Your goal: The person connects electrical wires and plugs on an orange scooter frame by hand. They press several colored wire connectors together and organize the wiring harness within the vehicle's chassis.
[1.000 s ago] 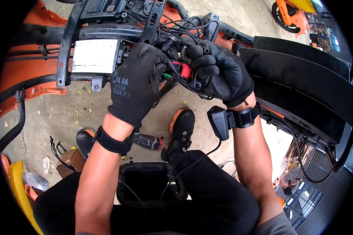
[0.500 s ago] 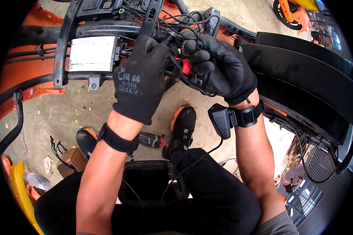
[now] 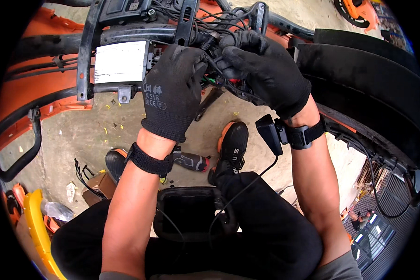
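One gloved left hand (image 3: 173, 91) and right hand (image 3: 274, 77) on black cables (image 3: 214, 65)

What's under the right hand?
Black cables show past the lower-left edge of the right hand, with a small green piece to the left. Whatever lies directly beneath the palm and fingers is covered; can't tell what the fingertips hold.

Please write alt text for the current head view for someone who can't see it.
The person's black-gloved left hand and right hand are close together at wiring on an exposed dark frame; what they hold is hard to make out. Left of them is a white-faced box near orange panels; below, black shoes rest on the floor.
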`<act>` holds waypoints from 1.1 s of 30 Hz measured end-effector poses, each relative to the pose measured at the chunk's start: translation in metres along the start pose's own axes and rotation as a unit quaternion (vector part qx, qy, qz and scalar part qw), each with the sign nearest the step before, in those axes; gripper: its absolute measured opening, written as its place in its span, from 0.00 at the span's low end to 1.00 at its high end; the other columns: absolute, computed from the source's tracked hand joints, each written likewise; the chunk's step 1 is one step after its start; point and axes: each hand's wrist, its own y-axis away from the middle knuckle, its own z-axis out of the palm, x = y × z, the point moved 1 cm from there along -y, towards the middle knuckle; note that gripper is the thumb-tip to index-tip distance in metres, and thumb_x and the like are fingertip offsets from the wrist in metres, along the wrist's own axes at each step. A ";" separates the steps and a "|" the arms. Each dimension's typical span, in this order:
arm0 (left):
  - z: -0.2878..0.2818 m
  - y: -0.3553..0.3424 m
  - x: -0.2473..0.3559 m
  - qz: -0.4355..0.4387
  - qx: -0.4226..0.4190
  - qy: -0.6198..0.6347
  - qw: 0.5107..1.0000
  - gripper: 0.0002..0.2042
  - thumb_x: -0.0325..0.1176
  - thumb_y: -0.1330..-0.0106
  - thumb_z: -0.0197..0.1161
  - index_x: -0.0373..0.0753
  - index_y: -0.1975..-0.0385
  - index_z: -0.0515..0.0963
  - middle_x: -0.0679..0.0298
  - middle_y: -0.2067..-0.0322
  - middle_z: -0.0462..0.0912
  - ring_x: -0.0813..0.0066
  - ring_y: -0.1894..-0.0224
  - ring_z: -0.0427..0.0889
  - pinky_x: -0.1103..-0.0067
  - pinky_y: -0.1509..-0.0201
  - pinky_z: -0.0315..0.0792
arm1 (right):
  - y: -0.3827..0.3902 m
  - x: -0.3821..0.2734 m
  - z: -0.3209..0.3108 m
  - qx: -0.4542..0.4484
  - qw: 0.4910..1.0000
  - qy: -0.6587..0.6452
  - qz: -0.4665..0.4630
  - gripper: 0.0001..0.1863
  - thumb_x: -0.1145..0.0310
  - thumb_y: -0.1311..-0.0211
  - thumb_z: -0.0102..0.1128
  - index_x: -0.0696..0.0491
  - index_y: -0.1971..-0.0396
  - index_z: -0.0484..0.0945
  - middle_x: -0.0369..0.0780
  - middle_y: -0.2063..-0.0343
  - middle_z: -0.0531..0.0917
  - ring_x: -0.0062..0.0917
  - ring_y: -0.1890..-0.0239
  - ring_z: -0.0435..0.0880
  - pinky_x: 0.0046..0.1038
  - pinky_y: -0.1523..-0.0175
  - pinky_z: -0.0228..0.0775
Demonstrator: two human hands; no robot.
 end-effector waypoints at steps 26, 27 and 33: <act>-0.002 -0.006 0.001 -0.029 -0.027 0.001 0.999 0.06 0.27 0.39 0.66 0.37 0.63 0.79 0.56 0.67 0.78 0.54 0.66 0.81 0.67 0.65 0.74 | -0.002 0.009 0.006 0.064 0.990 0.097 -0.077 0.10 0.65 0.34 0.64 0.54 0.58 0.86 0.37 0.70 0.88 0.17 0.70 0.85 0.20 0.62 0.79; -0.003 -0.006 0.002 -0.031 -0.024 0.007 0.999 0.05 0.26 0.39 0.65 0.36 0.64 0.79 0.56 0.68 0.79 0.55 0.66 0.80 0.68 0.64 0.74 | -0.002 0.008 0.006 0.065 0.990 0.094 -0.076 0.10 0.65 0.34 0.64 0.54 0.58 0.86 0.37 0.69 0.88 0.16 0.69 0.85 0.20 0.62 0.79; -0.001 -0.005 0.002 -0.023 -0.014 0.010 1.000 0.05 0.25 0.39 0.66 0.36 0.64 0.80 0.55 0.68 0.79 0.55 0.66 0.80 0.68 0.64 0.74 | 0.000 0.008 0.007 0.068 0.981 0.146 -0.111 0.10 0.66 0.34 0.64 0.55 0.59 0.86 0.37 0.71 0.87 0.17 0.71 0.84 0.23 0.63 0.78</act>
